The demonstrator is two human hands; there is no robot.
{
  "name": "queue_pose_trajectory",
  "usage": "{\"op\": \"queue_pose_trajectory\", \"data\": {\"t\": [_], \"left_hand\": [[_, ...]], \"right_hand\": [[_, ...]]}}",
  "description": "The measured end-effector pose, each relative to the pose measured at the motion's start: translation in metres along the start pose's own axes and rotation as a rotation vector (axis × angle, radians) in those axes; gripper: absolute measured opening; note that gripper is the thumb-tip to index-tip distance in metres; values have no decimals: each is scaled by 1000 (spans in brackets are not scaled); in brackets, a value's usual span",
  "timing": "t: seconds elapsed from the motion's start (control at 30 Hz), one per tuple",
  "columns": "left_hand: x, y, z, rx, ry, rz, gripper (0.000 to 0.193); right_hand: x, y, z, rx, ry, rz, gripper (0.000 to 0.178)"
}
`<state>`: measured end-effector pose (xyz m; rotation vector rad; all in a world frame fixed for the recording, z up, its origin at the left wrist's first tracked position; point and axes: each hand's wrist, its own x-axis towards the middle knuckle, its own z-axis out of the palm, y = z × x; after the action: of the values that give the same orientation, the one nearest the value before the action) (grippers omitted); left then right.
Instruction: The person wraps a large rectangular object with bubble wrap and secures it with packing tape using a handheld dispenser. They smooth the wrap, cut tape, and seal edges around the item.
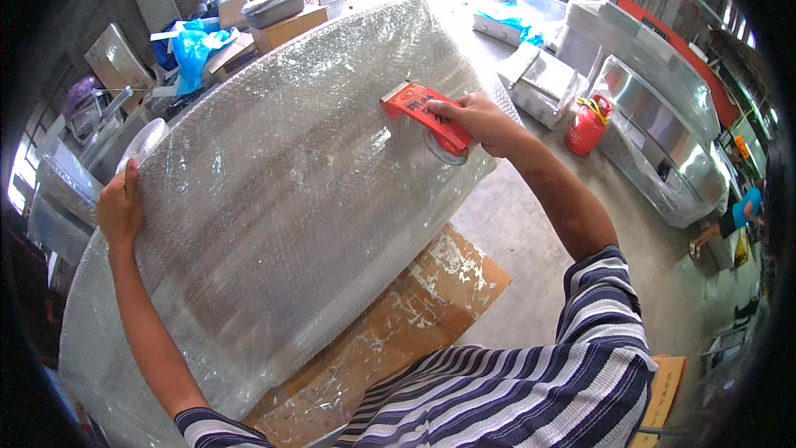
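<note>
Two hands on one big bubble-wrapped panel (274, 199); panel lies tilted across the middle of the view, resting over a flat brown cardboard sheet (431, 299) on the concrete floor; left hand (120, 207) lies flat against the panel's left edge, fingers loosely spread, steadying it, clamped on nothing; right hand (481, 120) is closed around a red tape dispenser (427, 112) pressed to the wrap near the panel's upper right edge; clear tape roll shows under the hand.

Step in hand, as I judge it: taping the wrap down along the top edge; next move probably calls for firm pressure on the dispenser and a steady left-hand brace so the wrap doesn't slip.

Packages: brown cardboard boxes (286, 29) stacked at top centre-left, grey tray on top; crumpled blue plastic bag (195, 46) beside them; red gas cylinder (587, 124) standing right of the panel; shiny steel ducting (655, 116) along the right wall; another person in a blue top (746, 207) far right.
</note>
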<state>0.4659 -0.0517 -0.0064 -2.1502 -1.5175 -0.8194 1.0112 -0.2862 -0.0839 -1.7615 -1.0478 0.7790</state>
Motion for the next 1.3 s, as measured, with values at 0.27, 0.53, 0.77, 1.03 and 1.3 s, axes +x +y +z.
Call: {"op": "queue_pose_trajectory", "data": {"t": [0.27,0.53,0.77,1.03,1.3], "left_hand": [[2,-14,10,102,-2,55,86],[8,-17,20,94,-15,-34,89],[11,-27,22,109,-30,-40,90],[10,-21,11,82,-62,-31,90],[2,-1,-7,71,-64,-55,92]], "right_hand": [[25,-28,27,-113,-103,273,49],[21,-9,21,144,-283,361,37],[-12,-9,13,47,-198,408,41],[-23,8,-7,121,-271,403,44],[-33,23,-23,292,-363,409,36]]}}
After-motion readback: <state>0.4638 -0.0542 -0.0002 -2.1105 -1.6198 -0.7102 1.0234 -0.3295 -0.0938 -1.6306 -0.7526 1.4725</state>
